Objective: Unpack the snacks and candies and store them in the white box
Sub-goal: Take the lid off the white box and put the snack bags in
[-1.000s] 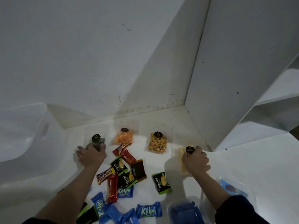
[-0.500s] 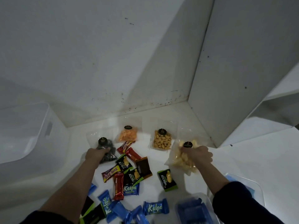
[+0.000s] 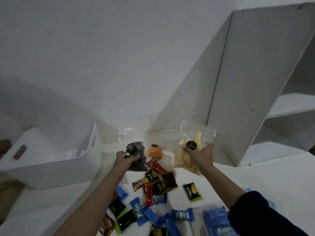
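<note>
Snack bags upright, openings upward: dark bag (image 3: 136,157) in left hand (image 3: 127,158), pale bag (image 3: 189,150) in right hand (image 3: 202,155).

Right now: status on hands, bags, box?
Left hand shut on dark snack bag, lifted. Right hand shut on pale snack bag, lifted. White box open at left, path clear. Wrapped candies still on the floor.

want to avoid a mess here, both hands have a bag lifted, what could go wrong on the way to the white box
1. The right hand pinches the bag of pale sticks near its middle, so the bag could slip.
2. The white box is on the far left; the right arm must cross over the loose candy bars and might sweep them.
3. The left hand squeezes the bag of dark snacks, which could crush them.
</note>
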Available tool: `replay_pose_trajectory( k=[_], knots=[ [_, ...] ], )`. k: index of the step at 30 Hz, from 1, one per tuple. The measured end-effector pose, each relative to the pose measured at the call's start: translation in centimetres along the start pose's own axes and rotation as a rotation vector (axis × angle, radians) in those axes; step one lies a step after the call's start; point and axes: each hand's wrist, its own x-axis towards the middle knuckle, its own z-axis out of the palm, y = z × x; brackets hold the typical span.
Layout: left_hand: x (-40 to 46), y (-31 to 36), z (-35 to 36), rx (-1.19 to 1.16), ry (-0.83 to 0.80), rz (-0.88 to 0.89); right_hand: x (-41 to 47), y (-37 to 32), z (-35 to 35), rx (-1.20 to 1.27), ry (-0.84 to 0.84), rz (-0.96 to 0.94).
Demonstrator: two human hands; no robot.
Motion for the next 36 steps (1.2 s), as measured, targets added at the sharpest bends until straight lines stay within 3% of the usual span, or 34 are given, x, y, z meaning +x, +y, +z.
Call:
replay_pose_trajectory(
  k=[5, 14, 26, 31, 36],
  knots=[
    [-4.3, 3.8, -4.7, -0.075, -0.028, 0.125, -5.0, -4.9, 5.7, 0.165, -0.106, -0.005],
    [-6.5, 5.9, -17.3, -0.004, 0.026, 0.303, -12.1, -10.7, 17.6, 0.293, -0.234, -0.077],
    [0.2, 7.0, -28.2, 0.072, 0.178, 0.49, -14.0, -14.5, 31.3, 0.288, -0.272, -0.021],
    [5.1, 6.4, -29.5, 0.188, 0.153, 0.429, -12.6, -15.1, 36.1, 0.186, -0.198, -0.031],
    [10.7, 4.0, -30.7, 0.536, 0.226, 0.266, -10.9, -14.4, 40.2, 0.081, -0.21, 0.043]
  ],
)
